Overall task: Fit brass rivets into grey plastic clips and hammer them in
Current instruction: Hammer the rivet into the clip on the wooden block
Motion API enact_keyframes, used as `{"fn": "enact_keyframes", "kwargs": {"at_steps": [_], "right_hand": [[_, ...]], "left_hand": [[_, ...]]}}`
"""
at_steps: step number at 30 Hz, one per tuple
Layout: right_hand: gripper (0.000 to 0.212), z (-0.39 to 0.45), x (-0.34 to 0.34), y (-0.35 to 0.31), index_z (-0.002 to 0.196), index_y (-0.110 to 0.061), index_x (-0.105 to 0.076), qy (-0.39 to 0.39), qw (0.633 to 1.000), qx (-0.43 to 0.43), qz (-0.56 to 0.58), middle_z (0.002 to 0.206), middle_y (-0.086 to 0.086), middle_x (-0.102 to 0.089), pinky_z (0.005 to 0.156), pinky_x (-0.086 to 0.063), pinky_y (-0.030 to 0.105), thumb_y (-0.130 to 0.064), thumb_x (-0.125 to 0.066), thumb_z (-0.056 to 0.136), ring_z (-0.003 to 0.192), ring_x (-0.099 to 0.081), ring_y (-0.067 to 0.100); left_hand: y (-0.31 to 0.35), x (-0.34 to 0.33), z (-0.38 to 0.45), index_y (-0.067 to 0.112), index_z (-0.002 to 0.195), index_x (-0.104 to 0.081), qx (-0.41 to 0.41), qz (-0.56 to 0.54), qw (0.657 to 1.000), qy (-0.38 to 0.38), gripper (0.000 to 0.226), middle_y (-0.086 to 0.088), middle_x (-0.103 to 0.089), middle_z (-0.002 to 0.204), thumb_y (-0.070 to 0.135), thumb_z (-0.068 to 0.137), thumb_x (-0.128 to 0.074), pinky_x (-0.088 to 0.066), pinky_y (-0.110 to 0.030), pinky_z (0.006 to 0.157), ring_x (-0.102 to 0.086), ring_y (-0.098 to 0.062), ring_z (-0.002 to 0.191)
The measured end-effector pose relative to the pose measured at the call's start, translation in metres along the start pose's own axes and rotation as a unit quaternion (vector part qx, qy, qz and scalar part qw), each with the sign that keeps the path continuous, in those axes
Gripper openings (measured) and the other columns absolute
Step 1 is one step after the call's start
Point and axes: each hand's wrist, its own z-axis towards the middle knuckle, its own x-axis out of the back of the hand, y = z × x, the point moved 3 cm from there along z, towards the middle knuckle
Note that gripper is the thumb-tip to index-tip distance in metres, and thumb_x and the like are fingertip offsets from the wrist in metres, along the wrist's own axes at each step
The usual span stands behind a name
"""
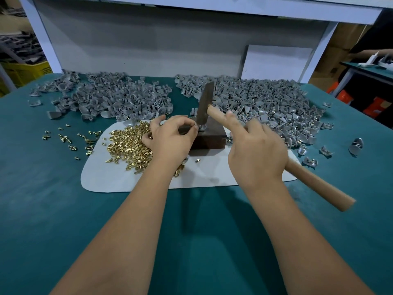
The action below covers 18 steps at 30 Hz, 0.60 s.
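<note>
A dark block (210, 139) stands on a white mat (114, 177) at the middle of the green table. My left hand (170, 137) pinches a grey clip (202, 127) on top of the block. My right hand (255, 152) grips the wooden handle of a hammer (205, 103), index finger stretched along it. The hammer's steel head stands on the clip. Brass rivets (127, 143) lie heaped on the mat left of the block, partly under my left hand. Two big heaps of grey clips lie behind, one at the left (110, 99) and one at the right (265, 103).
Loose rivets (70, 141) are scattered on the green table (42, 209) left of the mat. Stray clips (356, 145) lie at the right. A white board (276, 62) leans on the back panel. Another person's arm (370, 53) shows at a far right bench.
</note>
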Motion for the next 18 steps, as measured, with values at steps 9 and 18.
{"fn": "enact_keyframes", "kwargs": {"at_steps": [9, 18], "right_hand": [[0.050, 0.0003, -0.0003, 0.0006, 0.119, -0.016, -0.068, 0.006, 1.000, -0.015, -0.005, 0.073, 0.011, -0.060, 0.055, -0.041, 0.033, 0.000, -0.071, 0.072, 0.062, -0.057, 0.032], [0.050, 0.0000, 0.0021, -0.0003, 0.121, -0.019, -0.066, 0.022, 1.000, -0.016, 0.015, 0.074, 0.006, -0.061, 0.056, -0.039, 0.032, -0.001, -0.068, 0.074, 0.063, -0.056, 0.031]], "left_hand": [[-0.0021, -0.0023, 0.0016, 0.045, 0.073, -0.063, -0.002, 0.001, 1.000, -0.008, 0.013, 0.039, -0.054, 0.087, 0.046, 0.086, -0.067, -0.007, -0.040, 0.099, -0.022, -0.013, 0.138], [-0.0022, -0.0036, 0.0028, 0.042, 0.075, -0.065, -0.003, 0.006, 1.000, 0.008, 0.011, 0.037, -0.053, 0.084, 0.044, 0.085, -0.069, -0.008, -0.042, 0.101, -0.025, -0.014, 0.138]]}}
